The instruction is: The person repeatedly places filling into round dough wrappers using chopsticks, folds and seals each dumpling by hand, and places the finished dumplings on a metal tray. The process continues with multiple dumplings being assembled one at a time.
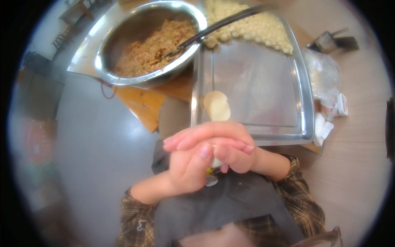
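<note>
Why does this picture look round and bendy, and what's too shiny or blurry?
In the head view, the fisheye lens leaves black corners and bends the edges of the metal tray; glare shines off the metal bowl; the dark chopsticks blur at their upper end.

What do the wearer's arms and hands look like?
Left grip and right grip: bare human hands, no gloves or rings visible. Dark plaid sleeves with tan lines, forearms partly bare; white outline motif on the left sleeve.

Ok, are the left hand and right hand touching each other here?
Touching. The head view shows the left hand and right hand pressed together, their fingers overlapping.
</note>
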`<action>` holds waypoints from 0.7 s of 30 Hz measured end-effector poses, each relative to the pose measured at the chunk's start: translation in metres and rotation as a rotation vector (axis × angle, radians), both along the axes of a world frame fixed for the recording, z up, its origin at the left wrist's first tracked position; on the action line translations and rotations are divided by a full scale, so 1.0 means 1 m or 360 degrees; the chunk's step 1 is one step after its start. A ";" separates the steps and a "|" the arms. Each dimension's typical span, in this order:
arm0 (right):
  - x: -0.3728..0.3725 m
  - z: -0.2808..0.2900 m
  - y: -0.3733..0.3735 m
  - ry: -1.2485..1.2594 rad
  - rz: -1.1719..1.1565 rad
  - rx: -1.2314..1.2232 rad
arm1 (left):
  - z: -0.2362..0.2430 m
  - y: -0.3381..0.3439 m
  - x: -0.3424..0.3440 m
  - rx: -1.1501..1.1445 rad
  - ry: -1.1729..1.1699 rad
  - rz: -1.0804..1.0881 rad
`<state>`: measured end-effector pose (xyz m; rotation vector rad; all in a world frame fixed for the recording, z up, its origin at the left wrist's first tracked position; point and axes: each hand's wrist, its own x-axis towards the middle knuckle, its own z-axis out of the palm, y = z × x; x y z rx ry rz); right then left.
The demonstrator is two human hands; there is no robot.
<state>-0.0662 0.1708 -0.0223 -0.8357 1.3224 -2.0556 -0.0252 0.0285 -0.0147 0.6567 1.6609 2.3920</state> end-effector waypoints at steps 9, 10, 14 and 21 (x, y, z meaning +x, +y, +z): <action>0.000 -0.002 -0.008 0.0395 -0.0272 -0.0133 | 0.001 0.010 -0.003 -0.0025 -0.0078 0.0038; 0.000 -0.003 -0.007 0.0427 -0.0299 -0.0137 | 0.001 0.010 -0.007 -0.0026 -0.0042 0.0009; 0.000 -0.002 -0.008 0.0544 -0.0395 -0.0152 | 0.000 0.009 -0.011 0.0003 -0.0013 -0.0049; -0.001 -0.003 -0.008 0.0687 -0.0522 -0.0153 | -0.006 0.008 -0.006 0.0092 -0.0071 -0.0100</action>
